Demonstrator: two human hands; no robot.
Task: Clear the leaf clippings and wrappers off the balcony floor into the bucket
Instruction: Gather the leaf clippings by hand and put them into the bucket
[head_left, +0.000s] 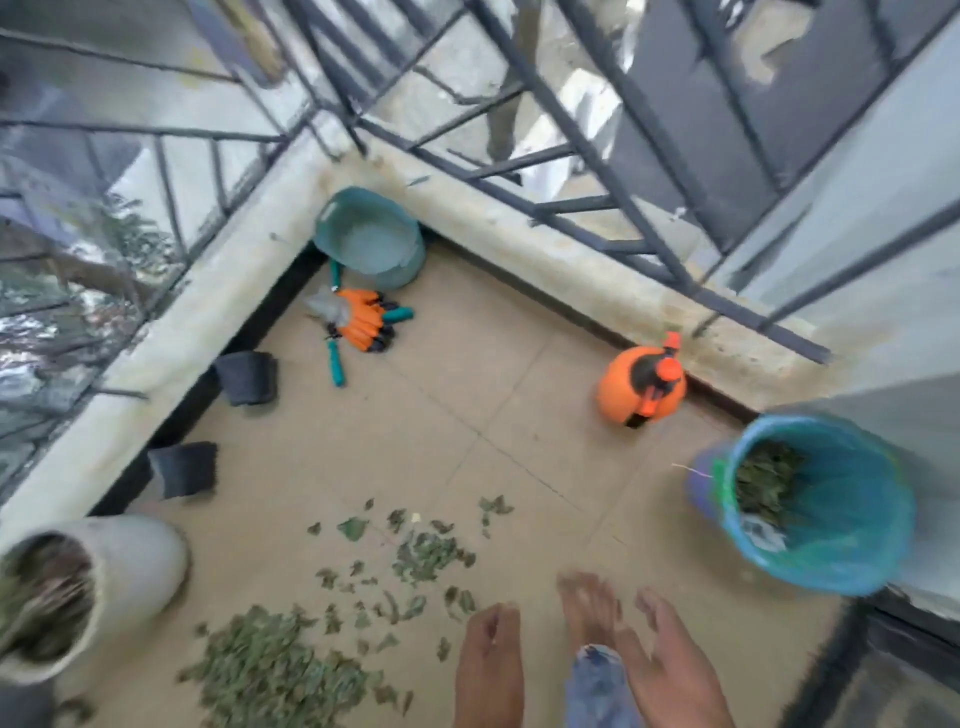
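Observation:
Green leaf clippings lie heaped on the tan floor at the lower left. Looser leaf bits are scattered toward the middle. The bucket, lined with a blue bag, stands at the right against the wall and holds leaves and a pale wrapper. My left hand hangs low at the bottom centre and holds nothing. My right hand is spread with straight fingers, also holding nothing, below and left of the bucket. A bare foot with a jeans cuff shows between the hands. The frame is blurred.
A teal basin sits in the far corner, with orange gloves and teal-handled pruners beside it. Two black pots line the left parapet. An orange sprayer stands ahead; a grey planter stands at the left.

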